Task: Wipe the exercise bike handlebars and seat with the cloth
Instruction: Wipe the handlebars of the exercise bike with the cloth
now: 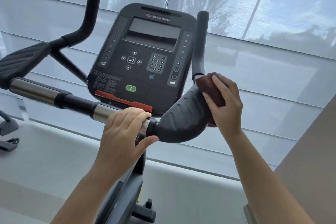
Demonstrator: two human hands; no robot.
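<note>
Blinds (pixel 272 60) behind, right hand (pixel 226 107) fingers (pixel 222 83) pinch a half-hidden cloth (pixel 209 86); left hand (pixel 123 129) grips the handlebar (pixel 178 123).

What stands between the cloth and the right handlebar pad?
Nothing visible does. The right grip holds the cloth against the outer edge of the pad; the left grip holds the crossbar, clear of it.

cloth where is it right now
Head view, right of centre: the dark red cloth is in the right hand, pressed against the right pad of the handlebars, just below the right upright grip.
</note>
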